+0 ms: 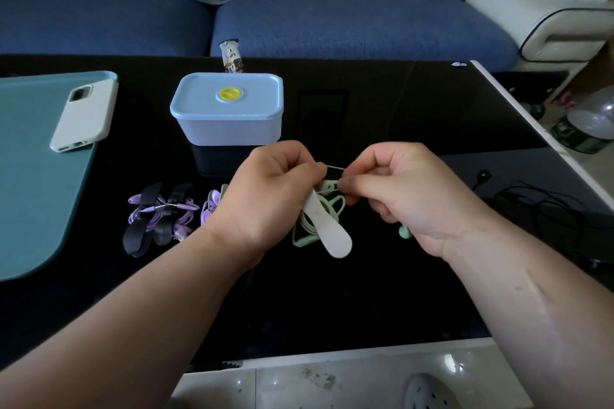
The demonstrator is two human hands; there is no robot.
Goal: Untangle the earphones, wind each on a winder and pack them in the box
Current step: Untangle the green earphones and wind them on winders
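Two hands mid-frame: left hand (265, 199) clamps winder (332, 232) steady, right hand (412, 196) pinches green earphones (327, 185) cord taut for winding; lidded box (229, 124) above.

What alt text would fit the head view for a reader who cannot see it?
Over a black table, the left hand grips a white winder while the right hand pinches the cord of the mint-green earphones beside it. Purple earphones on black winders lie to the left, and a lidded pale blue box stands behind.
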